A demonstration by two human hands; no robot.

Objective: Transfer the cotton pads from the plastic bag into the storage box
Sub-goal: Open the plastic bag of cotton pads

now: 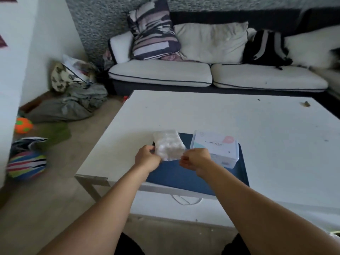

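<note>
Both hands out over the near edge of the white desk [220, 115], working the plastic bag [169, 144] of cotton pads. Left hand [147, 158] clamped on the bag's near left corner, fingers curled round the plastic. Right hand [195, 159] at the near right corner, fingers curled and seemingly pinching the bag's edge, though blurred there. Bag lifted slightly at the near end, full of white cotton pads [168, 142], sitting over the left part of a dark blue mat [184, 175]. Just to the right, on the same mat, the clear storage box [216, 150], lid closed with a white printed label on top, close beside the bag but not clearly touching. Beyond the desk, a white sofa [161, 73] with a striped cushion [152, 32] and a black backpack [265, 46]. Off to the left on the floor, a heap of grey cloth [73, 105], an orange ball [23, 125] and a striped ball [26, 166].
</note>
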